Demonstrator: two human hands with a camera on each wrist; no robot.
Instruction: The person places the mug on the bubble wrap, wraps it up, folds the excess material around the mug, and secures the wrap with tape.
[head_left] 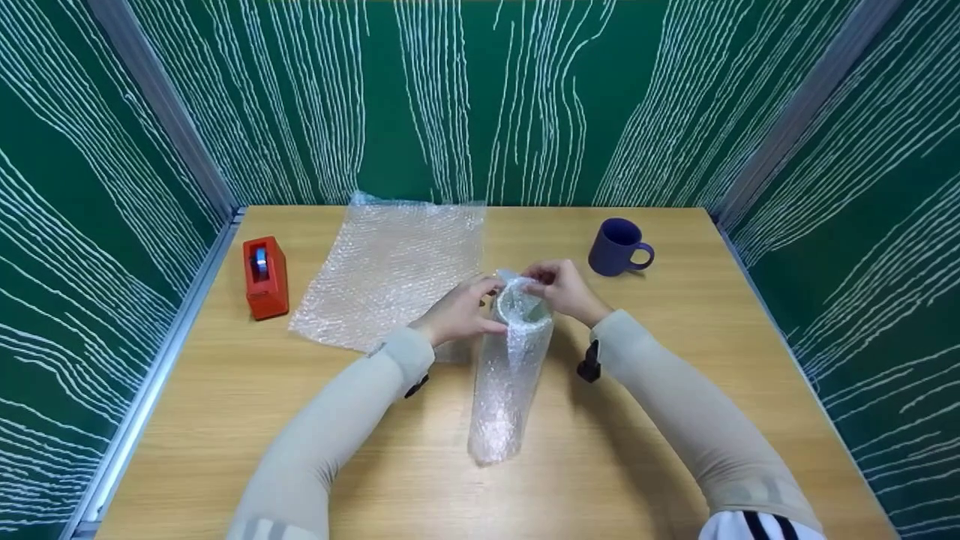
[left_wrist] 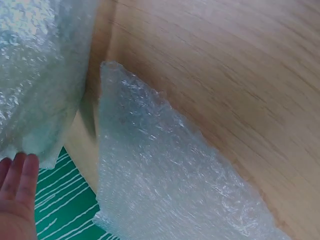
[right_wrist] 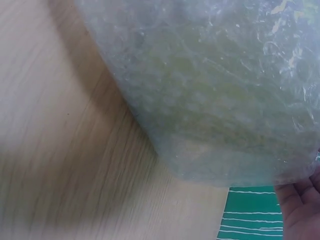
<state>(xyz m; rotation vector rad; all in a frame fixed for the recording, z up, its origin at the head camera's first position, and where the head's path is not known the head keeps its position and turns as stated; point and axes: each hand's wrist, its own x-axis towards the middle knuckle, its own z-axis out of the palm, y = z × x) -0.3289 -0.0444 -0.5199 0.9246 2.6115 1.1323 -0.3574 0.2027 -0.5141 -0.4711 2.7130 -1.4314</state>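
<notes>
A tall tube of clear bubble wrap [head_left: 504, 397] stands on the table around a pale greenish round-mouthed thing, whose kind the wrap obscures. My left hand [head_left: 465, 311] grips the tube's left side near the top, thumb in front and fingers behind. Opposite it, my right hand [head_left: 564, 289] pinches the loose upper edge of the wrap at the mouth. Through the layers in the right wrist view, the wrapped thing [right_wrist: 200, 95] looks yellowish green. Fingers of the left hand [left_wrist: 20, 185] touch the wrap's edge in the left wrist view.
A flat sheet of bubble wrap [head_left: 405, 262] lies behind and left of the tube, reaching the table's back edge. A red tape dispenser [head_left: 266, 277] stands at far left. The dark blue mug [head_left: 616, 247] stands at back right. Green panels [head_left: 420, 105] enclose the wooden table [head_left: 405, 465].
</notes>
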